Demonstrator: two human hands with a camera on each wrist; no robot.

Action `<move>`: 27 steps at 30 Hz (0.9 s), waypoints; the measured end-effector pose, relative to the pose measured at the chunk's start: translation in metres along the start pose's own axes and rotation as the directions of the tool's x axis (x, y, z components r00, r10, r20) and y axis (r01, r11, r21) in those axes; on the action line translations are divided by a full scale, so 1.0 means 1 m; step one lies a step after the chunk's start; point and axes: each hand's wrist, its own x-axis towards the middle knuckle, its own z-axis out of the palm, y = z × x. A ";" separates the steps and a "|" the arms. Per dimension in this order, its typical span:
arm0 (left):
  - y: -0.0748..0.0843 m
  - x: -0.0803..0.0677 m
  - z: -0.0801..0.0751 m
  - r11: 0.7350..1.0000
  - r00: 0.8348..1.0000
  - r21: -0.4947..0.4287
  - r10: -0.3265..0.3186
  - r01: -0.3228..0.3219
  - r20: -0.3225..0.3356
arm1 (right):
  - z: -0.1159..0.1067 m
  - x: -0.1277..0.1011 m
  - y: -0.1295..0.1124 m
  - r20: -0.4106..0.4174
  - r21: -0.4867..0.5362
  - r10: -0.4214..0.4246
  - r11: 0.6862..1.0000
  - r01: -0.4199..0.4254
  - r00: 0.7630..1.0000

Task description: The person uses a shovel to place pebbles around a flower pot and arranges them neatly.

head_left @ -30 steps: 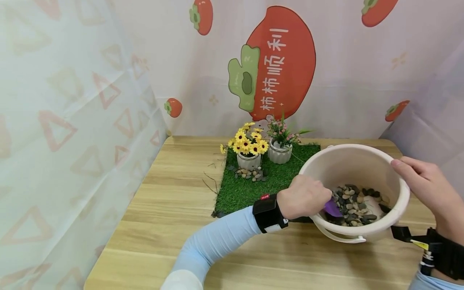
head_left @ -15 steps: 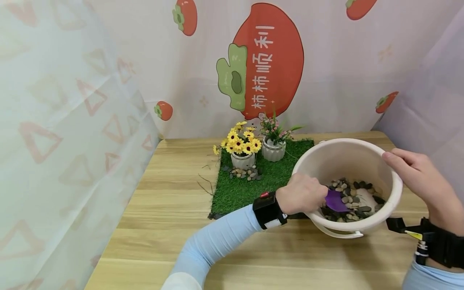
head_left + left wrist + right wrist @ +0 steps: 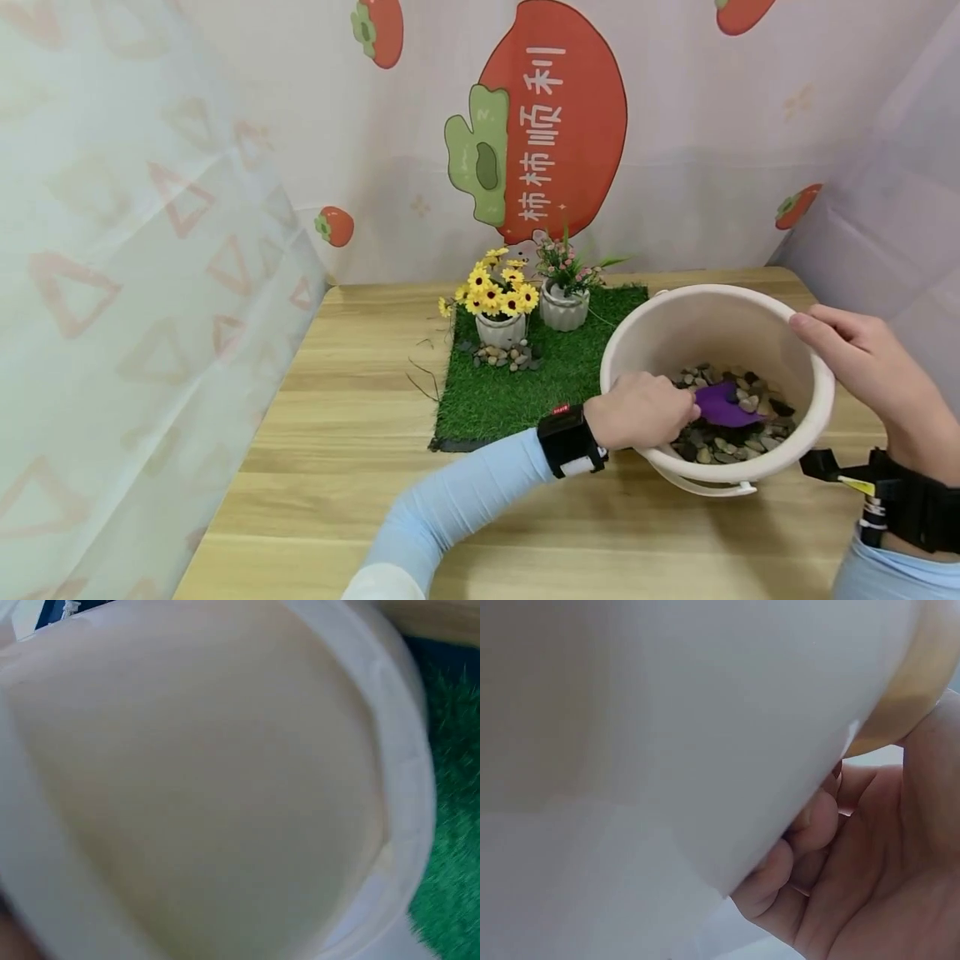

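Pebbles fill my cream bucket near the tabletop's right edge. My left hand grips a purple scoop, now raised higher with stones aboard; a load looks ready. My right hand clasps the far rim.

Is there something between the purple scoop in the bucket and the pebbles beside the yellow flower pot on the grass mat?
Only the bucket's own wall and rim; the purple scoop, held by the left hand, sits below them. Beyond the rim, the grass mat shows nothing in the way up to the pebbles.
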 end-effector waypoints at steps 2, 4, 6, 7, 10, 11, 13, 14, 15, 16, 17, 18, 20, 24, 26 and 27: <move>0.000 0.003 0.003 1.000 1.000 -0.015 -0.007 0.007 -0.007 | 0.000 0.001 -0.001 0.006 0.003 -0.014 1.000 0.014 1.000; 0.000 0.006 0.006 0.999 1.000 -0.037 -0.004 0.003 -0.024 | 0.001 0.002 -0.001 0.017 0.004 -0.030 1.000 0.030 0.999; -0.001 0.008 0.009 0.998 0.999 -0.060 0.004 -0.006 -0.035 | 0.002 0.003 -0.001 0.018 0.013 -0.040 0.999 0.040 0.999; -0.001 0.009 0.009 0.997 0.999 -0.070 0.006 -0.009 -0.041 | 0.002 0.004 -0.001 0.018 0.018 -0.043 0.999 0.043 0.999; -0.002 0.010 0.009 0.995 0.997 -0.097 0.016 -0.022 -0.069 | 0.002 0.004 0.000 0.011 0.022 -0.044 0.999 0.044 0.999; -0.002 0.010 0.009 0.995 0.997 -0.099 0.021 -0.029 -0.079 | 0.002 0.004 0.000 0.011 0.022 -0.046 0.999 0.045 0.999; -0.003 0.009 0.009 0.994 0.995 -0.104 0.025 -0.035 -0.097 | 0.002 0.004 0.001 0.018 0.019 -0.046 0.999 0.046 0.999; -0.003 0.008 0.009 0.994 0.994 -0.104 0.027 -0.038 -0.105 | 0.002 0.004 0.002 0.020 0.022 -0.049 0.999 0.049 0.999; -0.003 0.007 0.009 0.994 0.993 -0.102 0.030 -0.041 -0.111 | 0.002 0.004 0.002 0.021 0.028 -0.051 0.998 0.051 0.998; -0.004 0.007 0.009 0.994 0.992 -0.097 0.032 -0.044 -0.121 | 0.002 0.004 0.002 0.020 0.034 -0.057 0.998 0.056 0.998; -0.004 0.005 0.009 0.995 0.991 -0.091 0.034 -0.046 -0.131 | 0.002 0.005 0.003 0.017 0.039 -0.064 0.997 0.063 0.998; -0.005 0.004 0.008 0.995 0.990 -0.085 0.033 -0.045 -0.137 | 0.002 0.005 0.003 0.014 0.043 -0.068 0.997 0.067 0.998; -0.005 0.000 0.005 0.996 0.989 -0.080 0.031 -0.043 -0.145 | 0.001 0.006 0.003 0.011 0.046 -0.072 0.996 0.072 0.997; -0.009 -0.013 -0.006 0.995 0.986 -0.089 0.033 -0.049 -0.166 | 0.000 0.006 0.003 0.014 0.044 -0.057 0.997 0.056 0.998; -0.012 -0.020 -0.013 0.994 0.982 -0.100 0.025 -0.045 -0.188 | -0.001 0.006 0.004 0.016 0.041 -0.043 0.998 0.042 0.999; -0.013 -0.024 -0.016 0.994 0.978 -0.098 0.023 -0.044 -0.206 | -0.001 0.006 0.004 0.016 0.038 -0.037 0.999 0.036 0.999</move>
